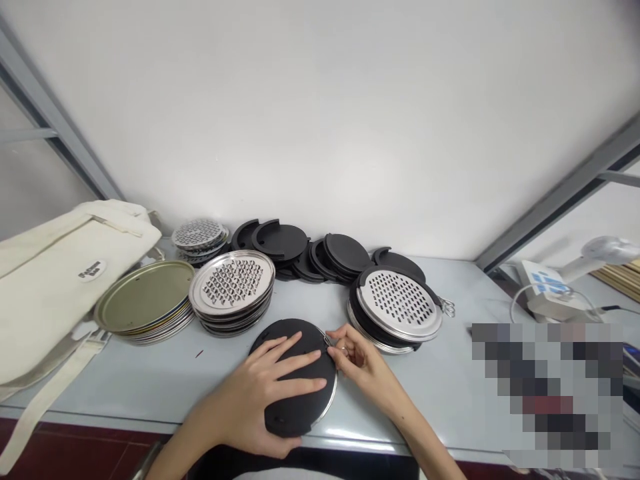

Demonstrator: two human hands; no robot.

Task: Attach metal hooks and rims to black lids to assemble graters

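Note:
A round black disc (pixel 293 333) with a thin metal rim lies flat near the front edge of the grey table (pixel 430 393). My left hand (pixel 265 393) rests on top of the disc, fingers spread and pressing it down. My right hand (pixel 357 357) is at the disc's right edge, its fingertips pinched on a small metal clip or ring at the rim. Right behind it stands a stack topped by a perforated metal grater disc (pixel 399 301).
Another stack of grater discs (pixel 233 283) and a stack of olive-gold lids (pixel 145 297) stand at the left, next to a cream canvas bag (pixel 55 273). Black plastic discs (pixel 300 250) lie along the wall. A white device with a cable (pixel 545 287) sits at the right.

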